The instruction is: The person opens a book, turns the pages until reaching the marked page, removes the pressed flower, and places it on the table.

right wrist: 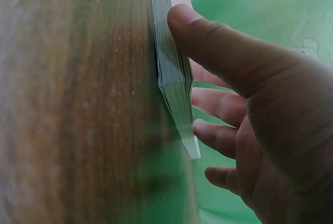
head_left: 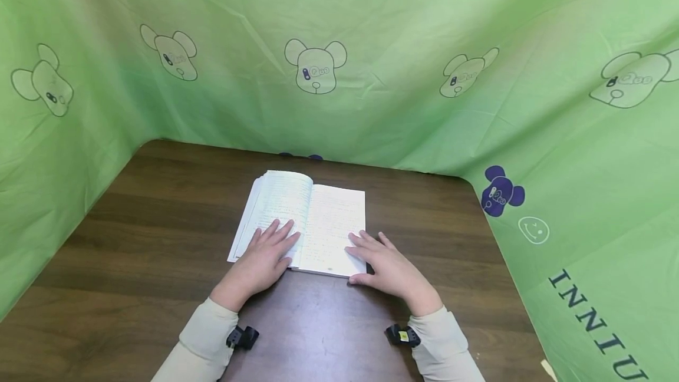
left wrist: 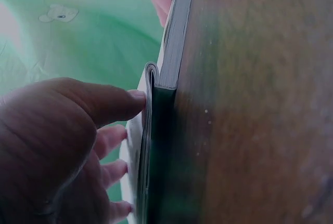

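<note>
An open book (head_left: 335,217) with printed white pages lies on the dark wooden table, a thin stack of leaves on its left side and a thicker block on its right. My left hand (head_left: 265,259) rests on the lower left page with its fingers spread; in the left wrist view its thumb (left wrist: 117,102) lies against the page near the fold. Over the right page's lower outer corner is my right hand (head_left: 391,264), fingers extended. The right wrist view has its thumb (right wrist: 200,26) at the lower edge of the page block (right wrist: 174,52) and fingertips along the outer side.
The wooden table (head_left: 175,223) stretches around the book on all sides. A green cloth (head_left: 382,10) printed with bear heads hangs behind the table and along both its sides. Each sleeved wrist wears a small black camera, one being the left camera (head_left: 243,338).
</note>
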The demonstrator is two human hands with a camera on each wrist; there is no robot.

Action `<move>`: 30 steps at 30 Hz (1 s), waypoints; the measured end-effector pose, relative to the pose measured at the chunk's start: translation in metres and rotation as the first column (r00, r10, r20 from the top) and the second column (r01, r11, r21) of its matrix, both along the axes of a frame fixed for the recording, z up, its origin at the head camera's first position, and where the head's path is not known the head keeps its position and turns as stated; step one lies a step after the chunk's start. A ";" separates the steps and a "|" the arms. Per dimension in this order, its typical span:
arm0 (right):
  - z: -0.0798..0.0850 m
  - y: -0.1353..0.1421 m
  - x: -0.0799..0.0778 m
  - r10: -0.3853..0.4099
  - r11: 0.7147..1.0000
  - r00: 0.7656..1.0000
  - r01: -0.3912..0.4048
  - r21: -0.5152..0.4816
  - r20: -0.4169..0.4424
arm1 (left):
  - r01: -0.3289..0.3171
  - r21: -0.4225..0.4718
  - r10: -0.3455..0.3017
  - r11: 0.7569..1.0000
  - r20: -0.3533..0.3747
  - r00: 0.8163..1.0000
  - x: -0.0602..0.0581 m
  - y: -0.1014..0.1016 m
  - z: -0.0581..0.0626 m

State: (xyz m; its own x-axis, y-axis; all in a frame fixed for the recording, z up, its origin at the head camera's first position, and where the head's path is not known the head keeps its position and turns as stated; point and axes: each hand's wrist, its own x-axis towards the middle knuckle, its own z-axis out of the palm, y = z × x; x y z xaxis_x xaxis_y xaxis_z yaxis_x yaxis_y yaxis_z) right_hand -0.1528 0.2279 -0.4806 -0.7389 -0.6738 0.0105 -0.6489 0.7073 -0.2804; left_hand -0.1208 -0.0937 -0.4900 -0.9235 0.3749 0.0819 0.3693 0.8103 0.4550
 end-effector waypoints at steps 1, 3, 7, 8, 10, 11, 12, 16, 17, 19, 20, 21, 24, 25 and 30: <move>0.000 0.000 0.000 0.001 1.000 1.000 -0.001 0.001 -0.002 | -0.001 -0.006 0.001 1.000 0.012 1.000 0.000 0.000 -0.001; 0.000 0.000 0.000 0.004 1.000 1.000 -0.004 0.002 -0.005 | -0.004 -0.009 0.004 1.000 0.035 0.999 0.001 -0.001 -0.001; -0.001 0.001 -0.001 0.003 1.000 1.000 -0.003 0.004 -0.009 | -0.015 0.000 0.015 1.000 0.056 0.998 0.002 -0.001 -0.001; -0.001 0.001 -0.001 0.005 1.000 1.000 -0.005 0.001 -0.011 | -0.018 0.003 0.018 1.000 0.059 0.998 0.002 -0.001 0.000; -0.001 0.001 -0.001 0.010 1.000 1.000 -0.011 -0.004 -0.021 | -0.023 -0.002 0.023 1.000 0.056 0.998 0.003 -0.002 0.000; -0.001 0.001 -0.001 0.017 1.000 0.999 -0.017 -0.006 -0.027 | -0.027 -0.004 0.027 1.000 0.057 0.998 0.003 -0.002 0.000; 0.000 0.001 -0.001 0.023 1.000 0.999 -0.023 -0.009 -0.032 | -0.031 -0.008 0.031 1.000 0.056 0.998 0.003 -0.001 0.000; 0.002 0.001 0.000 0.040 0.999 0.998 -0.041 -0.022 -0.043 | -0.047 -0.010 0.048 0.999 0.054 0.997 0.003 0.000 0.000; 0.003 0.001 0.000 0.046 0.999 0.998 -0.047 -0.026 -0.046 | -0.054 -0.006 0.054 0.999 0.056 0.997 0.003 0.001 0.000; 0.004 0.000 0.000 0.054 0.998 0.997 -0.056 -0.030 -0.056 | -0.068 -0.003 0.069 0.998 0.055 0.996 0.004 0.003 0.001; 0.005 0.000 0.000 0.060 0.998 0.996 -0.062 -0.030 -0.064 | -0.077 -0.004 0.077 0.997 0.057 0.995 0.004 0.004 0.001; 0.005 0.000 0.000 0.066 0.997 0.995 -0.068 -0.029 -0.072 | -0.087 -0.003 0.087 0.996 0.059 0.994 0.004 0.006 0.001; 0.006 -0.001 0.000 0.070 0.997 0.994 -0.073 -0.030 -0.086 | -0.115 -0.015 0.116 0.993 0.058 0.992 0.005 0.010 0.002; 0.007 -0.002 0.000 0.067 0.997 0.994 -0.070 -0.030 -0.088 | -0.124 -0.020 0.125 0.992 0.059 0.990 0.006 0.011 0.002; 0.008 -0.004 0.001 0.045 0.999 0.995 -0.047 -0.026 -0.089 | -0.152 -0.047 0.154 0.987 0.043 0.987 0.007 0.018 0.004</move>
